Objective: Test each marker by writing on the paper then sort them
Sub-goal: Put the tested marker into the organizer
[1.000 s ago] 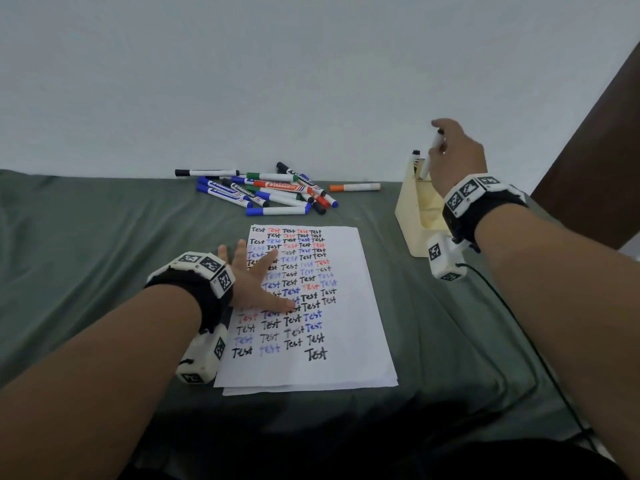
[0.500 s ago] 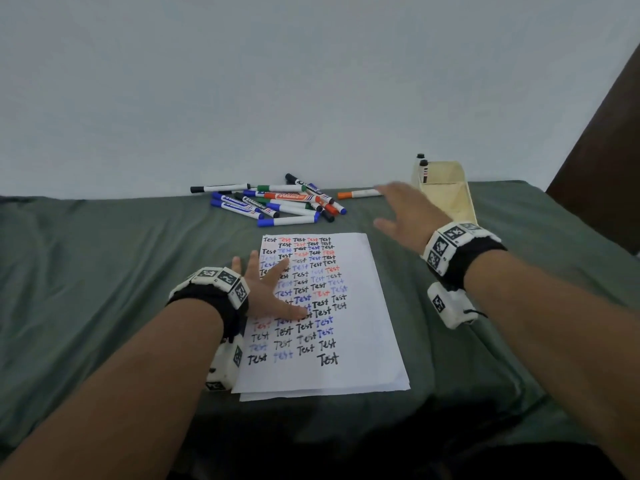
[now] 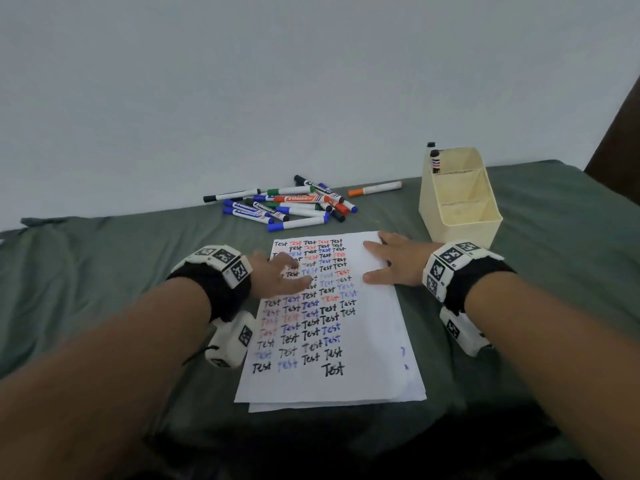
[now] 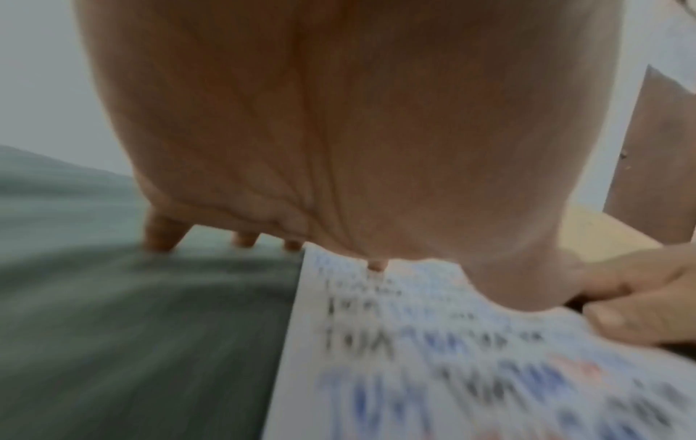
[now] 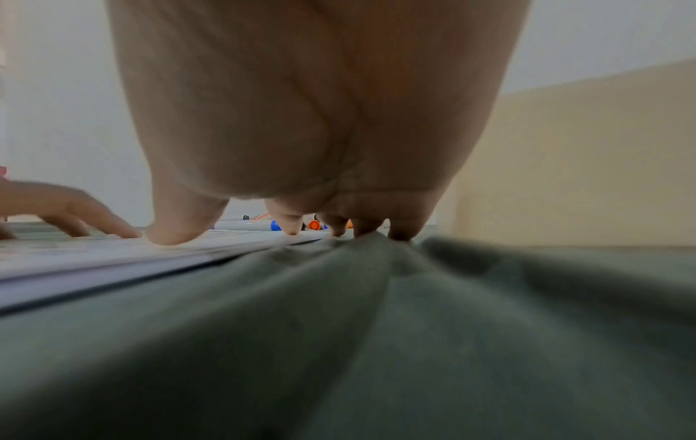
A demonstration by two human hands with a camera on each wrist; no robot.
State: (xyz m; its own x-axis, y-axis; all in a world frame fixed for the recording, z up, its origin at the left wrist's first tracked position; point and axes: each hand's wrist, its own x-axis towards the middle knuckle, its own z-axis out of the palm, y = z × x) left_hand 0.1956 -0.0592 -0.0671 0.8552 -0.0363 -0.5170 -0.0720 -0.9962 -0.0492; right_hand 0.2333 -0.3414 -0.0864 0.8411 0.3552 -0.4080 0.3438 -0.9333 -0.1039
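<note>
A white sheet of paper, covered with rows of "Test" in black, blue and red, lies on the green cloth. My left hand rests flat on its upper left part, fingers spread. My right hand lies flat on its upper right edge and holds nothing. A pile of several markers lies beyond the paper, with one orange-capped marker apart to the right. Two markers stand in the far compartment of the cream organiser. In the right wrist view my fingertips touch the paper's edge.
The green cloth covers the whole surface up to a pale wall. The organiser's two nearer compartments hold nothing that I can see. A dark brown panel stands at the far right. More sheets lie under the top paper.
My right hand left a marker in the organiser, swung left and came down flat on the paper's right edge. The left hand stayed on the paper.
</note>
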